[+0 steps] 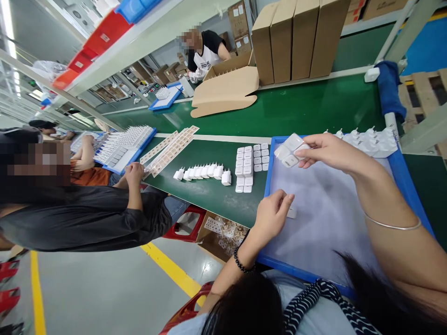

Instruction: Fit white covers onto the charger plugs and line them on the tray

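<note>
My right hand (319, 151) is closed on a cluster of several white charger blocks (290, 151), held above a blue-rimmed tray (412, 190). Lower and to the left, over the tray's left edge, my left hand (274, 211) has its fingers drawn together. Just beyond its fingertips shows a white block (292, 213); whether the fingers touch it I cannot tell. White plug chargers (370, 142) with pins up stand along the tray's far side. Stacked white blocks (243, 165) and a row of plug chargers (202, 172) are on the green table left of the tray.
Perforated card strips (174, 151) lie farther left, near a co-worker (87, 209) seated there. Behind stand tall cardboard boxes (293, 42) and a flattened carton piece (223, 90). Another person (209, 51) works across the bench. An open carton (216, 237) sits below the table edge.
</note>
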Demonstrator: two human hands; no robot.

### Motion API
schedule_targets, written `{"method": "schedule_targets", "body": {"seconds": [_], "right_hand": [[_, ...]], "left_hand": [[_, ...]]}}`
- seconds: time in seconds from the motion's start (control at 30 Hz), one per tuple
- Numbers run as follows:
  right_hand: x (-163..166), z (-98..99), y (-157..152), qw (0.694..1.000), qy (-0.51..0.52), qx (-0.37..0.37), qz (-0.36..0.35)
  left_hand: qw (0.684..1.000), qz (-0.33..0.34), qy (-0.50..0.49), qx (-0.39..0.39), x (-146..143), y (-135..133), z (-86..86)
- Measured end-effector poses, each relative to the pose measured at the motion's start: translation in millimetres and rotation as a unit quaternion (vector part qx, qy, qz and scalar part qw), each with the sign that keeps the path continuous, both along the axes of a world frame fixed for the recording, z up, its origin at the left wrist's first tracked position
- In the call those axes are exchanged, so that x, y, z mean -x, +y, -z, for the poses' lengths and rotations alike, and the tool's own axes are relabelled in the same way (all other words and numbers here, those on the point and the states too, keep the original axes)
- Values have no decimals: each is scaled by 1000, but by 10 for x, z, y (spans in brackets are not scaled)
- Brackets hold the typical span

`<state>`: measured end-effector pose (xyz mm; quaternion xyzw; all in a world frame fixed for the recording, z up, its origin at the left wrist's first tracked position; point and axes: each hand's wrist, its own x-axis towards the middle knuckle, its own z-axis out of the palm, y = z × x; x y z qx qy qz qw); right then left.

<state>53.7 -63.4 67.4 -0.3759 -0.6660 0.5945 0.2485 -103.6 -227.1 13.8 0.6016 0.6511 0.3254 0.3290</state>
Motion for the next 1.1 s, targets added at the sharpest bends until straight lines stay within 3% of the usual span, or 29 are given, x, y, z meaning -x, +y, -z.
{"method": "schedule_targets", "body": {"seconds": [0.17,0.47,0.73,0.9,0.97,1.1], "right_hand": [[234,-79,-269,991,-20,-84,-102],[284,-99,-333,966,74,63,-238],[222,-152,-342,951,119,109,-264],[242,-188,-374,960,124,117,-223],[258,-183,-381,963,119,107,-218],[267,-176,-412,967,100,72,-224]], "left_hand": [[994,-64,-13,-84,48,116,-146],[993,42,-50,-95,183,117,-165],[990,32,-10,-135,181,25,-256],[987,-99,61,-115,71,-39,-366],[986,-119,78,-90,46,-42,-393],[995,-78,59,-29,63,-26,-451]]}}
